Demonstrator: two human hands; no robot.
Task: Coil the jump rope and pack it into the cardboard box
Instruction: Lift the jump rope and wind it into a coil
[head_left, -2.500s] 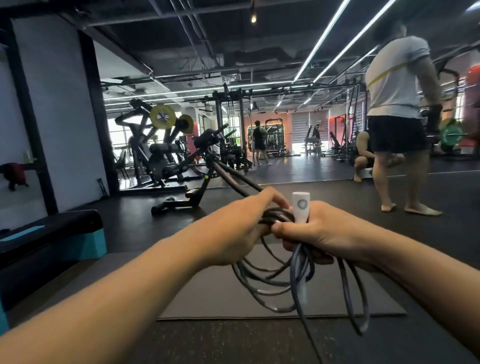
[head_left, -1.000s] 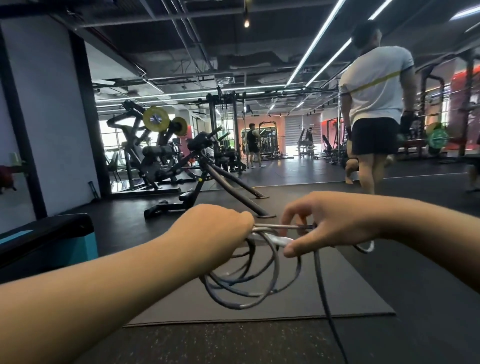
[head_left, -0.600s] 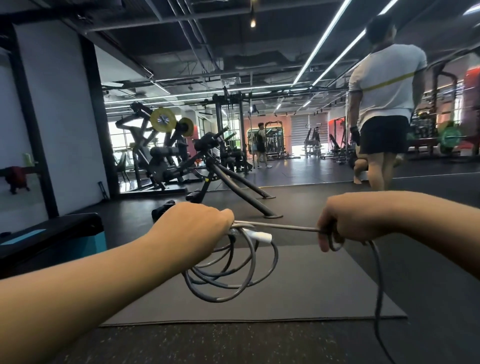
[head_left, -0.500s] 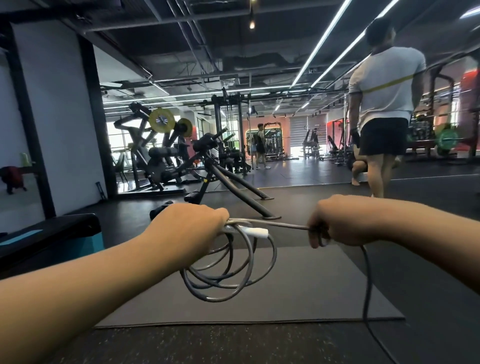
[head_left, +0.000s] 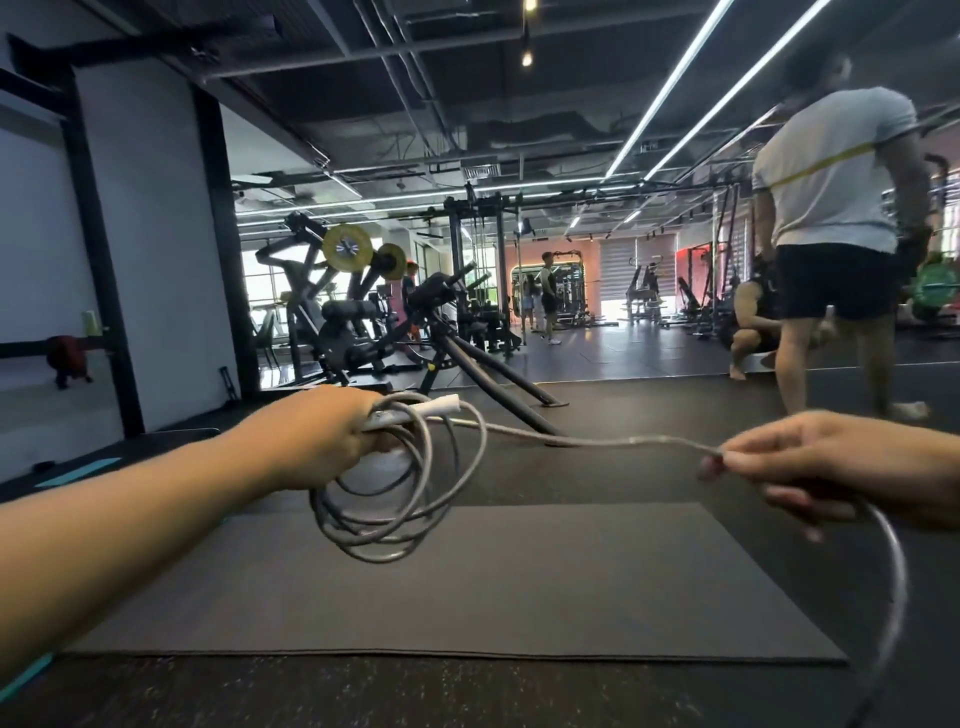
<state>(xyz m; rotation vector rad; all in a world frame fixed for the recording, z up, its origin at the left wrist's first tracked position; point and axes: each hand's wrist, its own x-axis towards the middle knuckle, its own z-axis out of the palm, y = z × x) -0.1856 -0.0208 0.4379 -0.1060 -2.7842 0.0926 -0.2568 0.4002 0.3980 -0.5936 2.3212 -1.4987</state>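
Gym floor mat (head_left: 467, 587) lies below. Left hand (head_left: 322, 441) squeezes the jump rope (head_left: 395, 493) loops; right hand (head_left: 810, 462) pinches the loose part. Each new loop should match the others.

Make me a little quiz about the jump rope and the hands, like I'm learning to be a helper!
1. True or false: the left hand is holding a bunch of coils of the jump rope.
2. What is the right hand doing? A) resting flat on the mat B) pinching a stretch of rope pulled out to the side C) holding a cardboard box
3. Fill in: the white handle sticks out beside the ____ hand.

Key: 1 true. 2 B; the rope runs from the coils across to the right hand, then curves down toward the floor. 3 left. No cardboard box is in view.
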